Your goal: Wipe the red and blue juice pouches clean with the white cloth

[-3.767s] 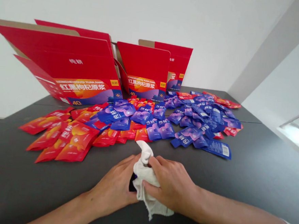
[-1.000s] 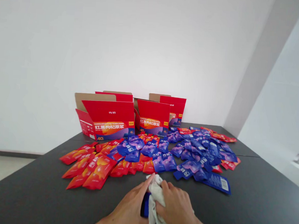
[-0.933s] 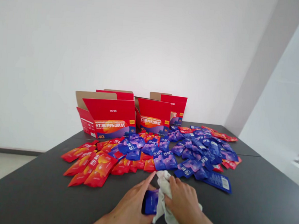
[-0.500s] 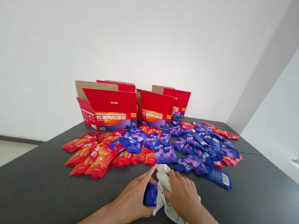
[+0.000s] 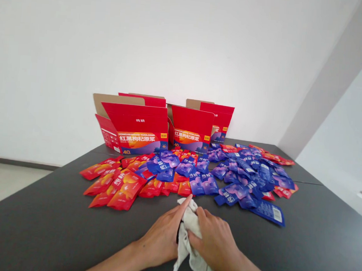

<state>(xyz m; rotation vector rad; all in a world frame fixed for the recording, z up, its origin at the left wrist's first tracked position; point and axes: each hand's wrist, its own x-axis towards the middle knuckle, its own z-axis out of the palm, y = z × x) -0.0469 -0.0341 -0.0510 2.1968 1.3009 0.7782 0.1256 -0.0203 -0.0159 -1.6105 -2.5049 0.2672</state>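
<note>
My left hand, low in the middle of the head view, is closed around a blue pouch. The cloth and my fingers cover that pouch almost wholly now; just a dark gap shows at its edge. Bunched in my right hand is a white cloth, pressed against the pouch. Both hands meet above the near part of the dark table. Beyond them lie red-orange pouches to the left and several blue-purple pouches in the middle. A bigger heap of blue pouches spreads to the right.
Red cartons stand with raised flaps at the back: a large carton at left, a middle carton and a farther carton. The dark table meets a white wall. One blue pouch lies nearest on the right.
Half a second ago the cloth was drawn rightward and the blue pouch's face showed. Now my right hand and cloth are back left over it. The view has tilted down slightly.
</note>
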